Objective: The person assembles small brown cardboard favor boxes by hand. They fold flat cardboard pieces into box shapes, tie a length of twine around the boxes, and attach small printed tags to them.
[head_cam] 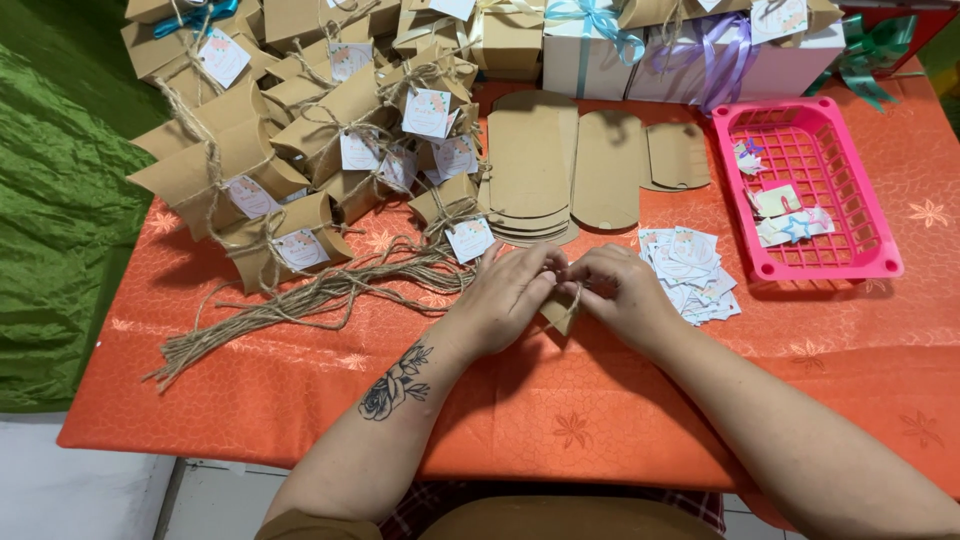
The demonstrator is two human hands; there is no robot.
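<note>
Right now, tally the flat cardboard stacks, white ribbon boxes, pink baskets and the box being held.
flat cardboard stacks: 3
white ribbon boxes: 2
pink basket: 1
small kraft box, held: 1
Total: 7

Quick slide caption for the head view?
Both hands tie twine around a small kraft box on an orange tablecloth.
</note>
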